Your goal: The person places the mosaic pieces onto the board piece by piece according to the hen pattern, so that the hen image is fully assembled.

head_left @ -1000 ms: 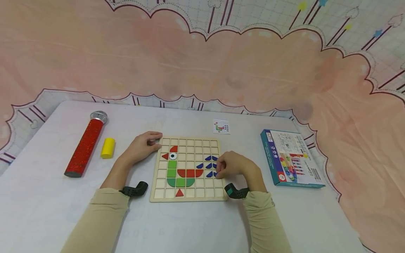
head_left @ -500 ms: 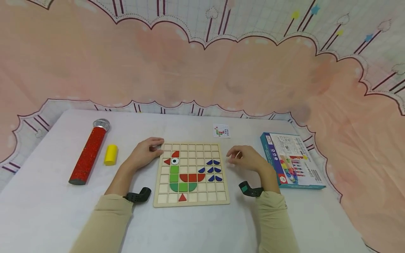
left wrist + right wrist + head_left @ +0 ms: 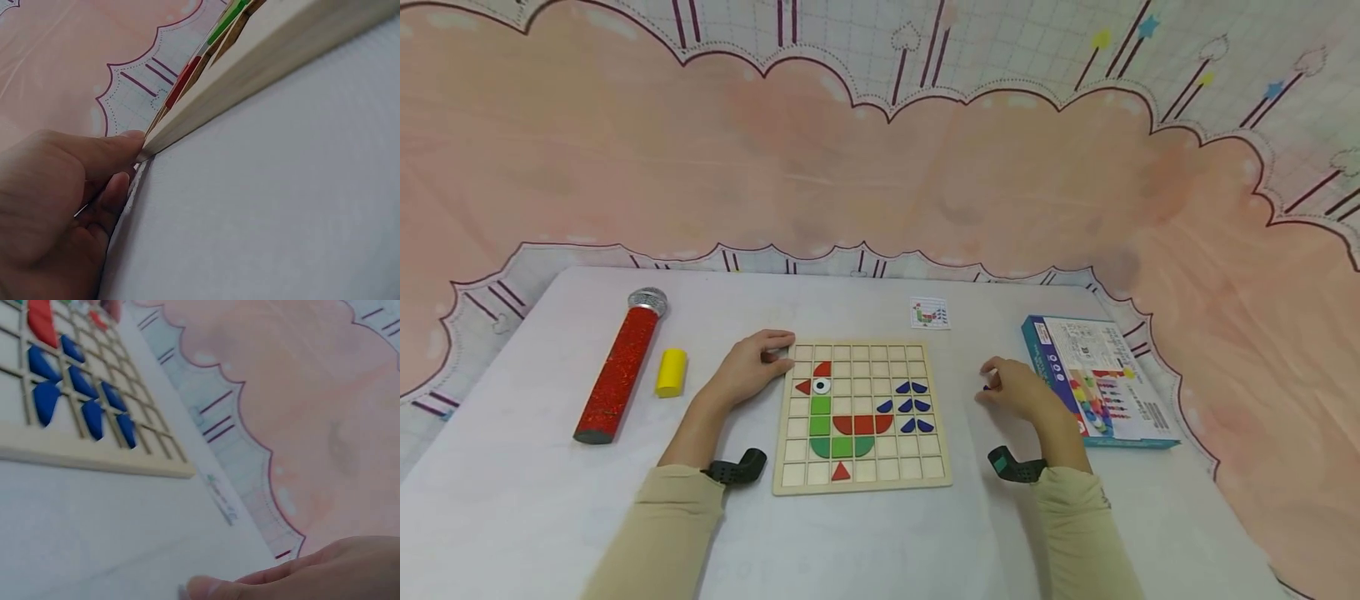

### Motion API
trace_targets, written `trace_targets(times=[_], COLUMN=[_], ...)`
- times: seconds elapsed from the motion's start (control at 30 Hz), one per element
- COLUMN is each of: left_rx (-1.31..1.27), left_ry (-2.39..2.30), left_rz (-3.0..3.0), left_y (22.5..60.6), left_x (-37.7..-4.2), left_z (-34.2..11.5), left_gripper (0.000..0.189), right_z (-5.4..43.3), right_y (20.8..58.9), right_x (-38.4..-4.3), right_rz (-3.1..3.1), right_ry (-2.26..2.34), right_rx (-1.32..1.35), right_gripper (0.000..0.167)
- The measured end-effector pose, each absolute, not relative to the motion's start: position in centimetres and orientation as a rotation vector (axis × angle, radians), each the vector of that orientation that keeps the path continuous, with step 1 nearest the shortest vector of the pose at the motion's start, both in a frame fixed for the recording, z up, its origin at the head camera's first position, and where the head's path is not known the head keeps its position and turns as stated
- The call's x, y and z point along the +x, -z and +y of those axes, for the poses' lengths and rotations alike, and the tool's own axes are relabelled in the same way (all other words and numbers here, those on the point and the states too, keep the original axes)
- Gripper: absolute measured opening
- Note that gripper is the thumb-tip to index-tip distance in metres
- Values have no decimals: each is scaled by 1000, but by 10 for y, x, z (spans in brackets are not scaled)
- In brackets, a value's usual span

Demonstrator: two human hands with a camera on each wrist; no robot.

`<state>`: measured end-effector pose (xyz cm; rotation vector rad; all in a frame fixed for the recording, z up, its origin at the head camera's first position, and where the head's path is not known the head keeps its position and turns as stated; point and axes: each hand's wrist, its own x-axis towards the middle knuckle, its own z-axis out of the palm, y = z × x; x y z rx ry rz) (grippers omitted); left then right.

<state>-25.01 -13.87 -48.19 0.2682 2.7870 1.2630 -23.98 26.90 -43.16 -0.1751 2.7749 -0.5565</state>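
Observation:
In the head view a square wooden grid board (image 3: 883,490) lies on the white table. Flat colored pieces on it form a bird: red comb and beak, round eye piece (image 3: 822,385), green squares, red wing and blue tail pieces (image 3: 914,406). My left hand (image 3: 752,364) rests at the board's far left corner, thumb and finger touching its edge. In the left wrist view the thumb side of that hand (image 3: 56,181) meets the board's corner (image 3: 150,147). Off the board's right side, my right hand (image 3: 1018,390) pinches a small blue piece (image 3: 987,387), mostly hidden by the fingers.
A picture card (image 3: 930,313) lies behind the board. To the right is a flat game box (image 3: 1112,383), close by my right hand. On the left lie a red microphone (image 3: 621,375) and a yellow cylinder (image 3: 671,372). A patterned cloth hangs behind the table.
My right hand has come away from the blue tail pieces, moving right toward the box; a bit of blue now shows at its fingertips. The left hand stays at the board's corner.

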Motion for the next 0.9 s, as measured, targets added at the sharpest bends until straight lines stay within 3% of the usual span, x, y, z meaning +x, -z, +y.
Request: trace_targets(times=[0.3,0.9], left_rx=[251,260], left_ry=[-1265,-1262], left_rz=[2775,2787], left_y=[482,484], left_x=[-250,-251], left_z=[-139,-138], left_gripper=[47,47], right_z=[249,227], right_y=[447,450], right_x=[-237,-228], right_rz=[2842,2909], right_ry=[546,528], right_rx=[-123,-187], right_gripper=[17,15])
